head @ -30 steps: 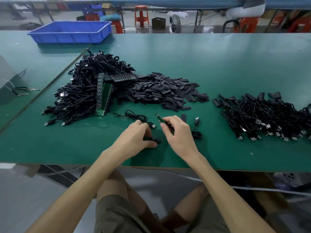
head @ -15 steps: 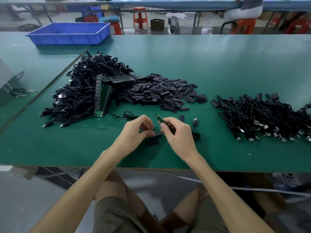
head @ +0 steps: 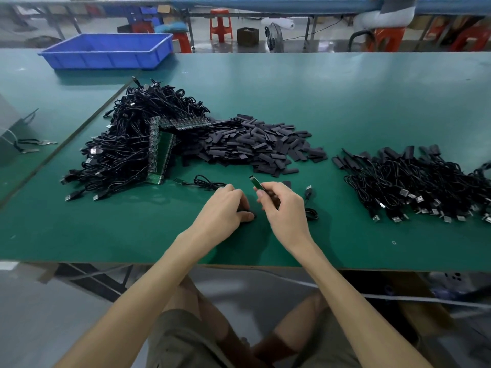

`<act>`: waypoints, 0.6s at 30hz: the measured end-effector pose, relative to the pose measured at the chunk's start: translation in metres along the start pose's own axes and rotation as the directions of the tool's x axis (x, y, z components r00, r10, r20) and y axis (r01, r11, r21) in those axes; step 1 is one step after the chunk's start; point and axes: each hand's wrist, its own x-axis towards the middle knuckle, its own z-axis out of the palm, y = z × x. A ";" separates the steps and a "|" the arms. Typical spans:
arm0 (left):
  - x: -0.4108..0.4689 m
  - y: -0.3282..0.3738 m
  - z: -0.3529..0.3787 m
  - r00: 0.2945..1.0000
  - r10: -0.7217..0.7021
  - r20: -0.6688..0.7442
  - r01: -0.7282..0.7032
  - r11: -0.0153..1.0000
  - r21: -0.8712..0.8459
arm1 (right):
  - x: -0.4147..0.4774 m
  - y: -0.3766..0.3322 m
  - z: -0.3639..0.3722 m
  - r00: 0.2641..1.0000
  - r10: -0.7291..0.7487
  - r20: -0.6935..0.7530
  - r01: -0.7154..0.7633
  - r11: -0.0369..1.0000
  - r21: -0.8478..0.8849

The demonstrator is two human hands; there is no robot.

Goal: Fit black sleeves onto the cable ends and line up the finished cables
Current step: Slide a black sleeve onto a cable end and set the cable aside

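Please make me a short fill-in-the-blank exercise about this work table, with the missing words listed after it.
1. The right hand holds a cable end with a small ____ board at its tip.
2. On both sides of the loose black sleeves lie heaps of ____.
3. The tray at the far left is ____.
Missing words: green; cables; blue.

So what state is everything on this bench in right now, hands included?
Left hand: curled, pinching a small black piece.
Right hand: pinching a black cable's bare green board end, raised, unsleeved.
Pile of black cables: heaped, tangled.
Flat black sleeves: loose heap.
Sleeved black cables: laid side by side, sleeves pointing away.
Blue plastic tray: upright, contents hidden.
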 end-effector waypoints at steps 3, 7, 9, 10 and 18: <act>-0.002 0.001 0.002 0.998 0.056 -0.027 -0.055 0.997 0.045 | 0.000 0.001 -0.001 1.000 0.008 -0.002 -0.008 1.000 0.001; -0.006 0.001 0.003 0.992 0.096 -0.087 -0.093 0.995 0.041 | 0.000 0.001 0.000 1.000 0.018 -0.011 -0.018 1.000 0.019; -0.007 0.000 0.003 0.990 0.085 -0.109 -0.085 0.996 0.002 | 0.000 0.002 0.000 1.000 0.027 -0.016 -0.026 0.999 0.024; -0.007 -0.001 0.004 0.990 0.072 -0.118 -0.077 0.996 -0.034 | 0.000 0.002 0.001 0.999 0.032 -0.019 -0.031 0.999 0.028; -0.009 -0.002 0.003 0.970 0.145 -0.196 -0.161 0.985 -0.068 | 0.001 0.004 0.000 0.998 0.064 -0.011 -0.063 0.995 0.073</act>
